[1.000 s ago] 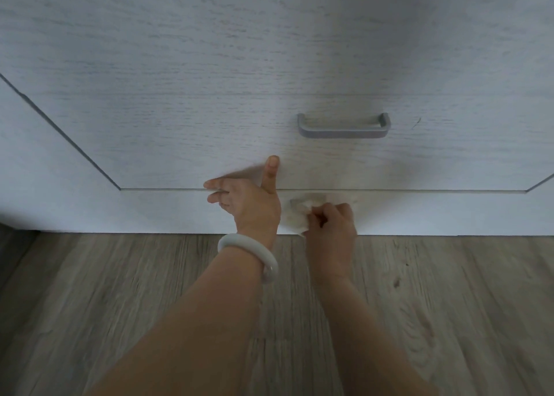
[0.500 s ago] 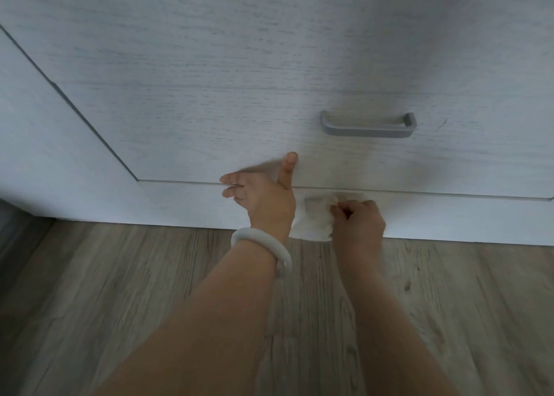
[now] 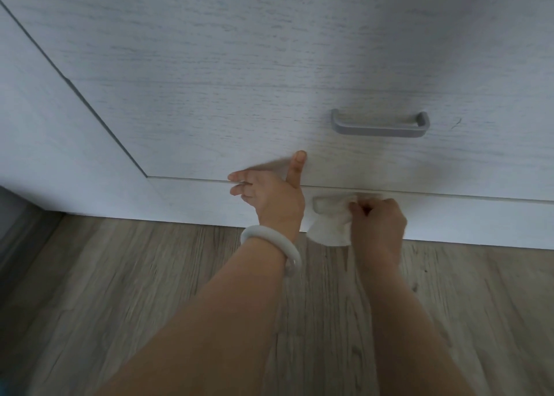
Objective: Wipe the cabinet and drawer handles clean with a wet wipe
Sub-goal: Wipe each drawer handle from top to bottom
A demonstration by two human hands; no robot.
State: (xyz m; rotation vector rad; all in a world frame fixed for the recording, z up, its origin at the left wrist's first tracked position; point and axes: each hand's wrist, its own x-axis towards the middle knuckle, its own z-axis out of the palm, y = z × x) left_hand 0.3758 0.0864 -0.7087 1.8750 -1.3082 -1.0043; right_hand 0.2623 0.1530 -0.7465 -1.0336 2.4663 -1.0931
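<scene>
Right hand (image 3: 378, 219) pinches wipe (image 3: 329, 221) on bottom panel; horizontal handle (image 3: 380, 124) at 12 o'clock, nearer it; left hand (image 3: 271, 194) flat, splayed.

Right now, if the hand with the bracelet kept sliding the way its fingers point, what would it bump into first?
Probably nothing soon. The left hand points its fingers left along the drawer front, and that way looks free up to the cabinet's side panel; depth is unclear.

The drawer handle (image 3: 380, 125) sits above and right of both hands; the left hand (image 3: 274, 197) lies just left of the wet wipe (image 3: 331, 221), floor (image 3: 150, 290) below.
</scene>
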